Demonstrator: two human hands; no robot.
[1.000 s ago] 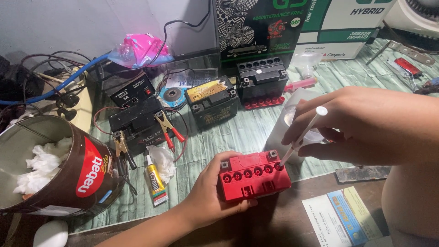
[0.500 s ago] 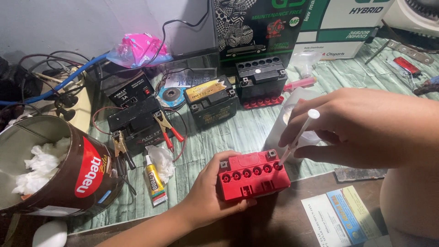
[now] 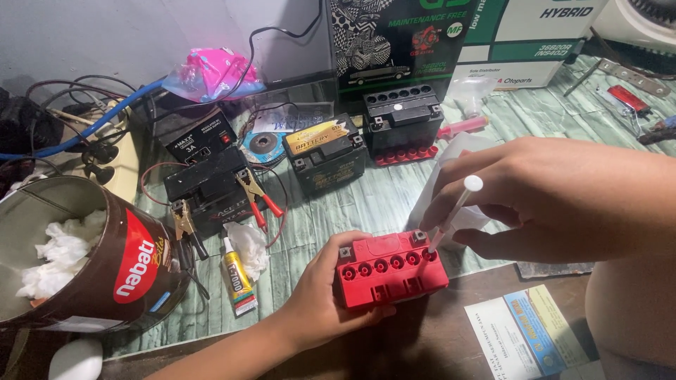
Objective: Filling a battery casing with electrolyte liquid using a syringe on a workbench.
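My left hand [image 3: 325, 295] steadied a glossy red plastic battery [image 3: 389, 269], my right hand [image 3: 542, 200] held a smooth white plastic stick [image 3: 454, 211], above a matt, grooved green mat [image 3: 366, 204].

One head-worn view looks steeply down, close over the cluttered table [image 3: 366, 204].

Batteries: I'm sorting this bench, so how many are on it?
4. Red battery steadied by the left hand; black battery with clamps; yellow-labelled battery; open-celled black battery at the back. More may be hidden.
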